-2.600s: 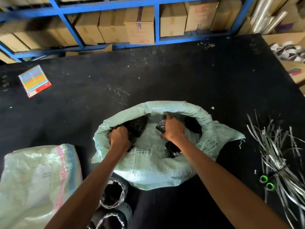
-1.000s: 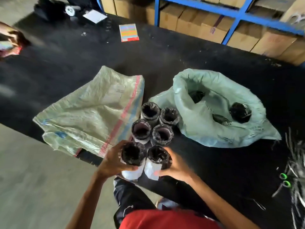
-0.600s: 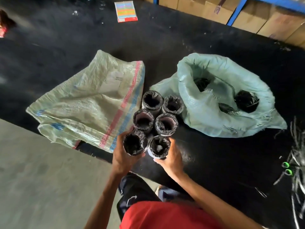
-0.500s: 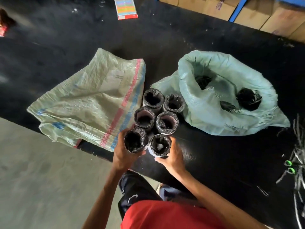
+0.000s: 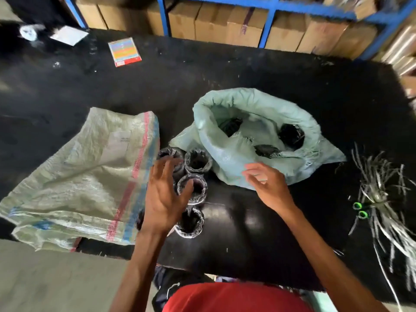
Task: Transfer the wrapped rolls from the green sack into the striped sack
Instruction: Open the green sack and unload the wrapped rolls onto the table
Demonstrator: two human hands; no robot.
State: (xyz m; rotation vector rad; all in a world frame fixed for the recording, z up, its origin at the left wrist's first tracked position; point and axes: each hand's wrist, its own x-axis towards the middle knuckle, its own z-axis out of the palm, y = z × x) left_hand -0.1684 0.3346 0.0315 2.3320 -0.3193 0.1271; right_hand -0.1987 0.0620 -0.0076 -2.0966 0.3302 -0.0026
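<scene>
Black worktable (image 5: pixel 247 233) fills most of the view, with a blue rack (image 5: pixel 267 23) of cardboard boxes (image 5: pixel 213 25) behind it. Striped sack (image 5: pixel 78 176) lies flat and crumpled on the left of the table, its red and blue stripes toward the middle and its near corner hanging past the table edge. Green sack (image 5: pixel 236 163) sits right of centre with its mouth rolled open. Dark wrapped rolls (image 5: pixel 291 138) show inside it, at least three.

More wrapped rolls stand upright on the table in a tight cluster (image 5: pixel 198 163) between the two sacks, touching the green sack's left side and just beside the striped sack's edge. Some of them are hidden under the left hand.

Left hand (image 5: pixel 164 199) is over that cluster with fingers spread wide, gripping nothing. Thumb is near one roll's rim; contact cannot be told. Right hand (image 5: pixel 267 185) is at the green sack's near edge with fingers loosely bent, holding nothing. Whether it touches the sack is unclear, since the hand is blurred.

Colourful booklet (image 5: pixel 125 51) and white paper (image 5: pixel 68 34) lie at far left. Bundle of silvery strips (image 5: pixel 382 199) lies at the right edge, with two green rings (image 5: pixel 360 210). Red shirt (image 5: pixel 225 298) shows at the bottom.
</scene>
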